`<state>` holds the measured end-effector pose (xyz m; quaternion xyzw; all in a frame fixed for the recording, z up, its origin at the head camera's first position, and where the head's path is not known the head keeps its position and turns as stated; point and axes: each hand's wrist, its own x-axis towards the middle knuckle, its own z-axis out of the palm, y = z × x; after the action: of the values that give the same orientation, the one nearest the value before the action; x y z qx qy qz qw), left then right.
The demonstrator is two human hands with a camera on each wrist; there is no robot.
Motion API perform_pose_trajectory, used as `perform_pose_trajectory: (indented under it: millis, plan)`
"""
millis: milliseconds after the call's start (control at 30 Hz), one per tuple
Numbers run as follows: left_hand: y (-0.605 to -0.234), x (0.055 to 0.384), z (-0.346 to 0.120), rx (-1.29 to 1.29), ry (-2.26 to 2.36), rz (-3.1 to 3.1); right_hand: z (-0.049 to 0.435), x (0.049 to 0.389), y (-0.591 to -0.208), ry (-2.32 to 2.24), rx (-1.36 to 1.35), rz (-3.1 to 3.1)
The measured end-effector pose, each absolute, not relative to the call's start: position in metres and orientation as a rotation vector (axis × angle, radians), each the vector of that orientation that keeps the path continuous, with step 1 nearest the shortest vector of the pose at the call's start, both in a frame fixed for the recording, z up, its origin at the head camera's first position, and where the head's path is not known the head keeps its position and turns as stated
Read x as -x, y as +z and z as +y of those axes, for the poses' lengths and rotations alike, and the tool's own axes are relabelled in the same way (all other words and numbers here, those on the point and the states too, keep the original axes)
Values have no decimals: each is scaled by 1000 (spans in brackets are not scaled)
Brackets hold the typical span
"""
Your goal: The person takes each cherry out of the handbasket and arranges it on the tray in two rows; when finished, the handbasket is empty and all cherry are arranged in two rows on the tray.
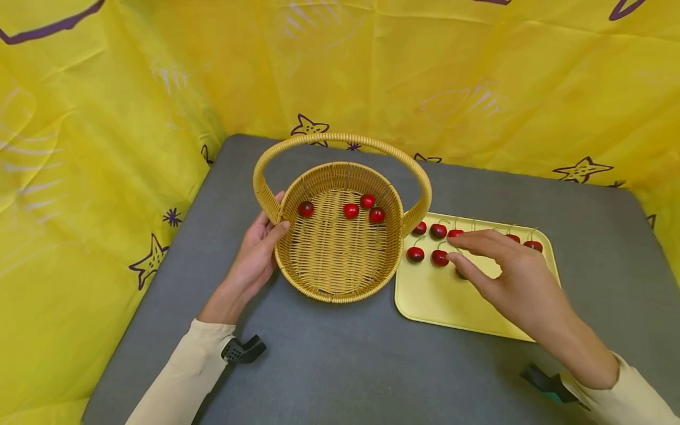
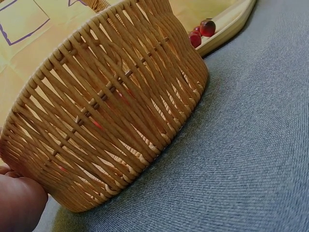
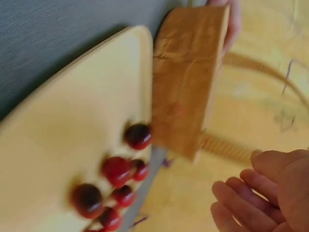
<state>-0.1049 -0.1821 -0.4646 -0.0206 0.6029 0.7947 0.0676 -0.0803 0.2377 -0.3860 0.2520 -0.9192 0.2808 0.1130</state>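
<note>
A round woven wicker basket (image 1: 334,260) with a tall arched handle stands on the grey table, several red cherries (image 1: 351,211) inside it. My left hand (image 1: 252,251) grips its left side by the handle's foot, thumb at the rim and the other fingers partly hidden behind the wall. To the right lies a yellow tray (image 1: 441,304) bearing several dark red cherries (image 1: 415,254) with stems. Over this tray hovers my right hand (image 1: 523,283), thumb and fingers apart; the right wrist view shows nothing held between them. That hand hides some of the cherries from the head view.
The grey tabletop (image 1: 340,366) extends around the basket and tray. Yellow cloth (image 1: 340,71) with starfish and fish drawings hangs behind and at the sides. The basket's right side is close against the tray's left edge, and its handle (image 1: 345,137) arches high above.
</note>
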Motion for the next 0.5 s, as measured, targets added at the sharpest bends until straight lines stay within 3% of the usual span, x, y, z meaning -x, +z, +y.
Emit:
perform_pose_trajectory:
  millis: [267,500]
  plan:
    - [-466,103,-182,49,2409,1801,192,81,-352,934,-1167,-2602]
    - [-466,105,-182,39,2414,1800,125,115,-334,753,-1457,-2667]
